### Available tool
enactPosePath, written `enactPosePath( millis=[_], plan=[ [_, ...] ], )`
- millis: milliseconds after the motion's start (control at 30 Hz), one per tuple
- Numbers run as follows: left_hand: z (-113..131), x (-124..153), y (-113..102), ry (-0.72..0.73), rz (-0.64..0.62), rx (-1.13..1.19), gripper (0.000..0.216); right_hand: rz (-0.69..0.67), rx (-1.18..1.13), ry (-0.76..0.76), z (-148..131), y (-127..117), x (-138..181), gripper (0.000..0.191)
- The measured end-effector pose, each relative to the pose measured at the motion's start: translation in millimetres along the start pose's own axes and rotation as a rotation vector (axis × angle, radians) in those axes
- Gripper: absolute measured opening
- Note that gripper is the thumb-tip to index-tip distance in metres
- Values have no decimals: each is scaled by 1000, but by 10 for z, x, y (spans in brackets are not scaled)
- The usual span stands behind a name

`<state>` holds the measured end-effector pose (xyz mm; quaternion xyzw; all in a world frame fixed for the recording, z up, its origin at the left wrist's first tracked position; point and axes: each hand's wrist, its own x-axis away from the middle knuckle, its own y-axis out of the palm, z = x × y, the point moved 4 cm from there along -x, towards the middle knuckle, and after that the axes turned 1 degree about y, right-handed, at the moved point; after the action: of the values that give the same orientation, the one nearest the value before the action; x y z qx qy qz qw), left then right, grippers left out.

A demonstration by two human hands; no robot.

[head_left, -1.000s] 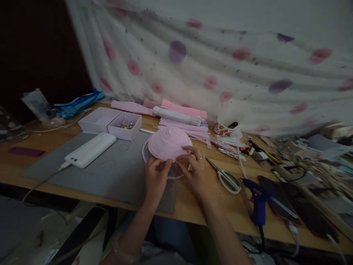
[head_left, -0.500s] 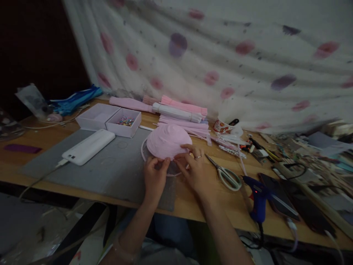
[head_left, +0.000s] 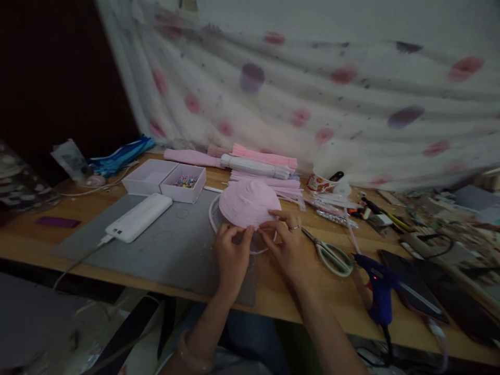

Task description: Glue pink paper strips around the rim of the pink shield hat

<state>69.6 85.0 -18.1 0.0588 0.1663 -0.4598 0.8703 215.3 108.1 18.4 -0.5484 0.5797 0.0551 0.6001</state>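
A pink dome-shaped piece [head_left: 248,202] sits on a round clear base [head_left: 214,219] at the edge of a grey mat [head_left: 164,245]. My left hand [head_left: 231,254] pinches the dome's near rim with thumb and fingers closed on it. My right hand [head_left: 287,244], wearing a ring, also grips the near rim from the right, fingers curled onto the pink surface. The two hands almost touch at the rim.
Scissors [head_left: 330,253] lie right of my right hand; a blue glue gun [head_left: 378,289] rests farther right. A white power bank [head_left: 138,224], two white boxes [head_left: 167,179] with coloured pins, stacked pink and white strips [head_left: 261,166] and clutter [head_left: 422,224] fill the wooden table [head_left: 332,302].
The view has shifted a little to the left and up, so everything sits slightly right and lower. My fingers have crept slightly along the dome's rim; both hands keep their grip.
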Motion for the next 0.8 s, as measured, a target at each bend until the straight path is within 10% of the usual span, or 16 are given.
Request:
enactPosePath(
  millis=[800],
  plan=[
    [-185,21,10,-10,-4,-8,26,-33,-26,-1,15,114,23,4]
  ],
)
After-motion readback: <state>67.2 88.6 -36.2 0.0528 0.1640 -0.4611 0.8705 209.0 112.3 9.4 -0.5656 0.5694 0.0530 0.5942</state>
